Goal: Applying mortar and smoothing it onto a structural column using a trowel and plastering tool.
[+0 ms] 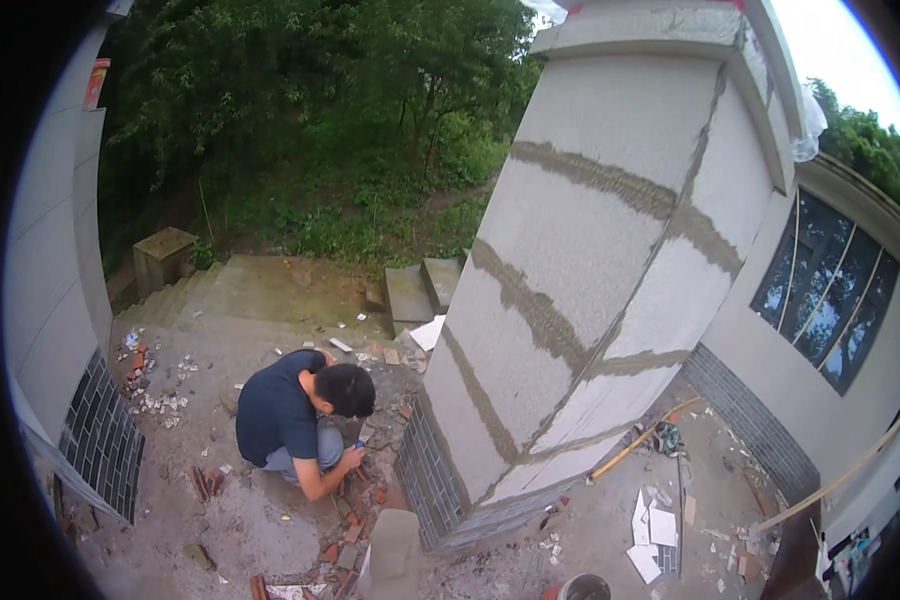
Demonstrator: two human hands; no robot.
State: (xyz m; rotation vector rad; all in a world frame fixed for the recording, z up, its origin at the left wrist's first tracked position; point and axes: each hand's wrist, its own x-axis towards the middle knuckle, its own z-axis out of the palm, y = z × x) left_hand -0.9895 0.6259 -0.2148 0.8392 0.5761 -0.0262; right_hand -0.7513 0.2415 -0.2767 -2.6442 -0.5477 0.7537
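Neither of my hands shows in the head view. In front of me rises a square pillar point(570, 260) faced with pale stone slabs, with rough grey mortar bands point(595, 185) across it and dark brick-like tiles point(435, 475) at its base. A co-worker in a dark T-shirt point(275, 405) crouches left of the pillar, head bent. One hand of that person point(352, 458) is near the ground by the tiled base, at a small blue thing too small to name. At the lower edge stands a smooth grey-beige shape point(392, 550) whose kind I cannot make out.
Broken bricks point(205, 483) and rubble litter the concrete ground. White tile pieces point(650, 535) lie right of the pillar, near a yellow pole point(630, 450). A round container point(584, 588) is cut off below. Steps point(415, 295) descend toward trees; a tiled wall point(100, 435) bounds the left.
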